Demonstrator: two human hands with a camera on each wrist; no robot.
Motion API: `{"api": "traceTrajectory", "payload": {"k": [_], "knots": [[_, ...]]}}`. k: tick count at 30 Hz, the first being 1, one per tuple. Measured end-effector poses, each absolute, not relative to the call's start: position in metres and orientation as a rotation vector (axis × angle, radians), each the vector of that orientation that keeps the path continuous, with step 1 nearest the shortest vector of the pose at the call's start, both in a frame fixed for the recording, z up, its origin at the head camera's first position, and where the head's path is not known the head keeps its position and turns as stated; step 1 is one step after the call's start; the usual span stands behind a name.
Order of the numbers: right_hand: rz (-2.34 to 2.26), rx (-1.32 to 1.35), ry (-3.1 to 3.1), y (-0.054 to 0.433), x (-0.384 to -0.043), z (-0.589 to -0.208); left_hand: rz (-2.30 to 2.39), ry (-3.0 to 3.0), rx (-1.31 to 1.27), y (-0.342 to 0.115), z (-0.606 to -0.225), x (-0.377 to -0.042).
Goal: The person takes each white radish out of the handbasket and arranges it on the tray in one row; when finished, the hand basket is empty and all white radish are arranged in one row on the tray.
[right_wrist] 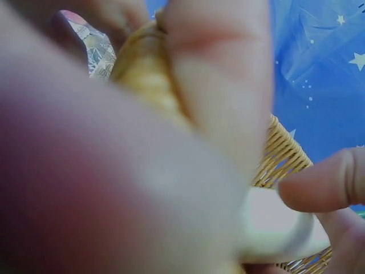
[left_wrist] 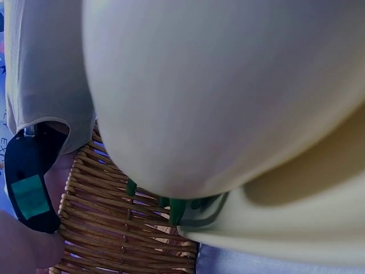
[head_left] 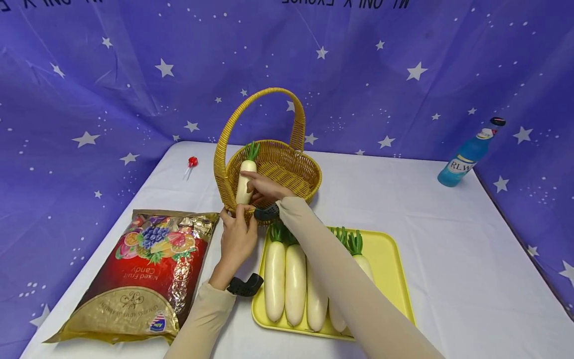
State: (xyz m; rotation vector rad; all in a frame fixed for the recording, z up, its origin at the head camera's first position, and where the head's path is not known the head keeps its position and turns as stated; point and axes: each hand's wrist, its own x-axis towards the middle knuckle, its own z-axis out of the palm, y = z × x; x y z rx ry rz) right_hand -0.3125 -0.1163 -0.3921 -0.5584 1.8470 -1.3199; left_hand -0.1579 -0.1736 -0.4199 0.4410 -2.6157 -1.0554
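A white radish (head_left: 246, 167) with green stalks leans upright inside the left end of a wicker basket (head_left: 287, 172). My right hand (head_left: 266, 188) reaches over the front rim and holds this radish between thumb and fingers; its pale side (right_wrist: 274, 228) shows in the right wrist view. At the front left rim, near the handle's base, my left hand (head_left: 238, 239) grips the basket. Several more white radishes (head_left: 275, 279) lie side by side on a yellow tray (head_left: 390, 279), partly hidden under my right forearm. Pale radishes (left_wrist: 199, 103) fill much of the left wrist view, out of focus.
A red and gold bag of mixed fruit candy (head_left: 148, 279) lies to the left. Behind it is a red lollipop (head_left: 193, 161). A blue bottle (head_left: 466, 157) stands at the far right, near the starry purple cloth (head_left: 358, 99). The basket's tall handle (head_left: 224, 144) arches above it.
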Motion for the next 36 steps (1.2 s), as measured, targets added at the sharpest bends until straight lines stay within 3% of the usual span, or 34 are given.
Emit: {"api": "traceTrajectory", "payload": {"k": [24,36], "knots": [[-1.854,-0.359,1.826,-0.103,-0.308,-0.391,-1.053,-2.617,0.448,-0.171,-0.419,-0.158],[-2.02,-0.483,1.528,-0.049,-0.28,-0.36,-1.076,-2.615,0.443,-0.173,-0.419,-0.158]]}}
